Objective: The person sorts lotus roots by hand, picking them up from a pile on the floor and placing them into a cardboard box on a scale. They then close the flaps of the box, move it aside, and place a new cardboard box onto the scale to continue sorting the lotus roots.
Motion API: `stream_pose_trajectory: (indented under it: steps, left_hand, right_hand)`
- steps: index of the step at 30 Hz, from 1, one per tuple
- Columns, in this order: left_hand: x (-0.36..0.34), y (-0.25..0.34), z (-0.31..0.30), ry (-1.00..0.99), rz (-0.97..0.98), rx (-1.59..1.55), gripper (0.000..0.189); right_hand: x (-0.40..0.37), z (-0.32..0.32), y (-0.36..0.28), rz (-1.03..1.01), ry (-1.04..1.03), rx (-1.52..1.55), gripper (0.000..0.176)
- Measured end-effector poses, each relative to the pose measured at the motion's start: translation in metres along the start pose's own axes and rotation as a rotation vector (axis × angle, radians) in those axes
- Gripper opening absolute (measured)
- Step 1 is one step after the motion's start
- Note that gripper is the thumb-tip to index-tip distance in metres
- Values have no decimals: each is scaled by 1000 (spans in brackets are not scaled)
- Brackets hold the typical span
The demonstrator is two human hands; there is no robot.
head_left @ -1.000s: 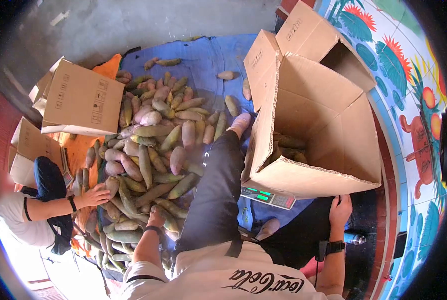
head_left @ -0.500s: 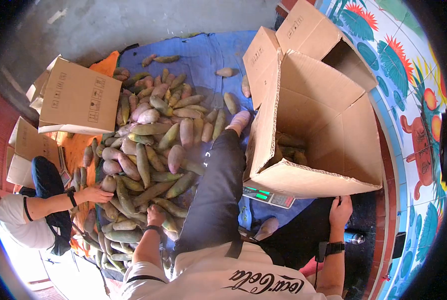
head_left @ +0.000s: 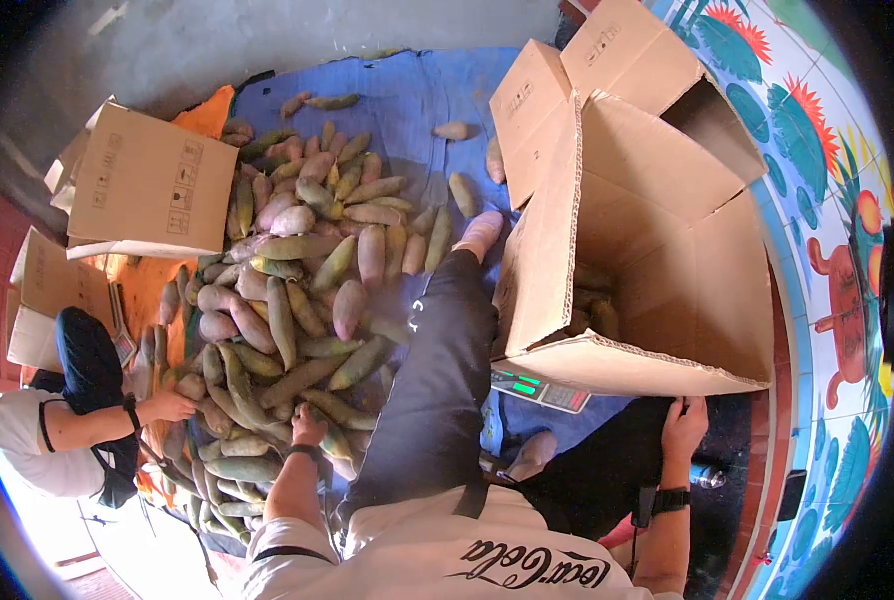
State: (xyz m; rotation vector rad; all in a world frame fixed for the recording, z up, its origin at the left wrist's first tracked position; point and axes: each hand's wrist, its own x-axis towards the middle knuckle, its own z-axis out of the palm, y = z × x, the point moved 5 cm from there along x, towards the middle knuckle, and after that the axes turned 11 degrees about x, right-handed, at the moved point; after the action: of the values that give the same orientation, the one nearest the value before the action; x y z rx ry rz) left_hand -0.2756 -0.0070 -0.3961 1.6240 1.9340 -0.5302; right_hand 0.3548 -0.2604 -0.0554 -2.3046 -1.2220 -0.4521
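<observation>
My left hand [head_left: 308, 429] is down in a pile of long green and pinkish vegetables [head_left: 280, 322]. Its fingers curl in among them, and what they grip is hidden. A green one [head_left: 337, 411] lies just right of the fingertips. My right hand [head_left: 684, 430] is closed, fingertips right at the lower edge of a large open cardboard box [head_left: 657, 362]. Inside that box several vegetables [head_left: 597, 312] lie in shadow. The box overlaps a scale [head_left: 542, 390] with lit green digits.
At the left, a co-worker's hand [head_left: 171, 406] is over the pile's edge. Another cardboard box [head_left: 152, 185] stands at the back left, with a smaller one [head_left: 62, 290] below it. A blue sheet [head_left: 417, 95] lies under the pile, and a painted tile wall [head_left: 837, 300] is at the right.
The view has shifted slightly. The co-worker's hand has drawn back to the left, away from the vegetable it was touching. My two hands stay in nearly the same places.
</observation>
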Motion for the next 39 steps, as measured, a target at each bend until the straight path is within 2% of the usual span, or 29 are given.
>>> stream_pose_trajectory:
  steps: [2, 4, 5, 6, 8, 11, 12, 14, 16, 17, 18, 20, 22, 24, 27, 28, 29, 32, 33, 39]
  left_hand:
    - [34, -21, 32, -8, 66, 63, 75]
    - [34, -19, 36, -15, 122, 140, 74]
    - [14, 1, 8, 17, 62, 78, 71]
    - [20, 0, 9, 27, 28, 50, 67]
    - [32, 0, 9, 50, -40, -8, 61]
    - [27, 38, -45, 4, -56, 95, 57]
    - [7, 59, -82, 151, -53, 42, 56]
    - [2, 75, -113, 295, -45, -9, 54]
    - [9, 74, -124, 415, -92, -243, 57]
    - [27, 65, -117, 441, -119, -261, 62]
    - [56, 50, -102, 375, -102, -468, 69]
    - [79, 37, -89, 302, -134, -682, 68]
    - [95, 27, -77, 242, -141, -818, 59]
    - [108, 20, -71, 175, -148, -927, 51]
    - [122, 12, -63, -74, -149, -1286, 39]
    - [120, 12, -66, -131, -154, -1289, 35]
    - [86, 35, -94, -109, -188, -1044, 26]
    - [99, 36, -85, -121, -186, -1012, 25]
    - [77, 54, -99, -89, -202, -996, 18]
    - [68, 83, -110, -131, -32, -1007, 22]
  right_hand:
    - [1, 0, 0, 1, -2, 1, 10]
    - [1, -1, -3, 1, -9, 5, 10]
    - [2, -3, -3, 106, -58, 28, 12]
    - [3, -1, -1, 210, -107, 50, 15]
    - [2, 0, 3, 171, -102, 34, 15]
    - [2, 0, 1, 158, -99, 30, 14]
    - [2, -1, 0, 181, -101, 38, 14]
    - [3, 0, -1, 164, -94, 36, 15]
    - [3, -1, 2, 158, -84, 25, 15]
    - [2, 1, 6, 166, -94, 3, 16]
    - [-1, 2, 11, 180, -103, -22, 16]
    - [0, 1, 8, 198, -116, -54, 19]
    - [1, -1, 1, 144, -64, -61, 20]
    - [0, -1, 2, 160, -98, -117, 20]
    - [3, -3, 0, 151, -98, -88, 20]
    - [5, -4, -5, 156, -94, -78, 20]
    - [7, -5, -11, 125, -65, -89, 20]
    - [8, -5, -12, 119, -46, -31, 17]
    - [9, -5, -12, 122, -62, -51, 16]
    - [7, -5, -9, 177, -73, -51, 18]
